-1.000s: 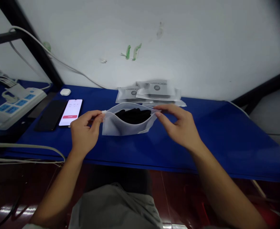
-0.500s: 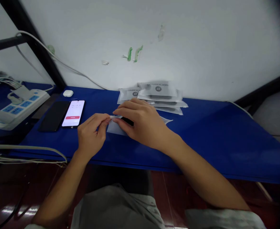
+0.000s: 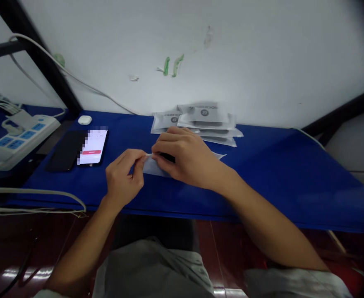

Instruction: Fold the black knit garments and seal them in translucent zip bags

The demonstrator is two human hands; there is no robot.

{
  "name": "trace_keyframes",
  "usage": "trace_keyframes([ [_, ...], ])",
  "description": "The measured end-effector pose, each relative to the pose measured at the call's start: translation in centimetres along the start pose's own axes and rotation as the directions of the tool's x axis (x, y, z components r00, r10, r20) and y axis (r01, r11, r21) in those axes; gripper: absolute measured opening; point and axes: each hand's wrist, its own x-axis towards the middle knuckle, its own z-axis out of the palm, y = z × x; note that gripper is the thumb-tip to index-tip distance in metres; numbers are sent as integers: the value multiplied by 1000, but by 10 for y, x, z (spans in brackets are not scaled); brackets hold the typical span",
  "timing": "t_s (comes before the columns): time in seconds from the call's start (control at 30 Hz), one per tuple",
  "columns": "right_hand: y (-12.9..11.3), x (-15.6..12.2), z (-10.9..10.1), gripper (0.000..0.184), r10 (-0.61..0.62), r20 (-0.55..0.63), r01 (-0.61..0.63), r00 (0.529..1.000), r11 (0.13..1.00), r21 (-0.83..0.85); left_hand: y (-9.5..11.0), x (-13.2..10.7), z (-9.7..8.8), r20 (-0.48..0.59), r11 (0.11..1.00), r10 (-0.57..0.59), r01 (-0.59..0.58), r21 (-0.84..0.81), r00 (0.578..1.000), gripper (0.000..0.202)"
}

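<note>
A frosted plastic zip bag (image 3: pixel 154 168) lies low over the blue table in front of me, a dark item partly showing inside it under my right fingers. My left hand (image 3: pixel 125 176) pinches the bag's upper left corner between thumb and fingertips. Just to the right, my right hand (image 3: pixel 188 155) has its thumb and fingers closed on the bag's top edge and covers most of the bag. One pale corner sticks out beyond the right hand. Whether a slider sits under the fingertips is hidden.
Behind my hands, a stack of printed frosted bags (image 3: pixel 208 118) rests against the wall. To the left are a lit phone (image 3: pixel 94 147), a dark phone (image 3: pixel 64 151), a white earbud case (image 3: pixel 85 120) and a white power strip (image 3: pixel 29 138). Cables (image 3: pixel 45 191) hang by the left table edge.
Both hands have shifted slightly to the right in view, still pinching the bag's top edge. The camera view has moved a little. The stack of bags is unchanged.
</note>
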Motion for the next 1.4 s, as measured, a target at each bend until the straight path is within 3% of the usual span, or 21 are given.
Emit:
trace_keyframes([
  [0.2,10,-13,-7,18,49,-8,-49,999,999,-14,-8,-1,-2,-27,997,-72,72,6,997,9],
  [0.37,11,-19,-7,20,98,-26,-99,995,994,-39,-7,3,-2,99,990,-125,131,-56,987,11],
  [0.53,7,-17,-5,18,98,-8,-98,995,995,-2,1,8,-2,172,992,-90,103,-72,981,13],
  [0.87,7,-21,-6,20,74,-5,-74,997,996,-50,4,8,-1,58,999,-32,33,-14,998,15],
  [1.4,22,-38,-11,20,115,-45,-120,992,987,-111,-9,6,-3,1,1000,-14,14,12,1000,11],
])
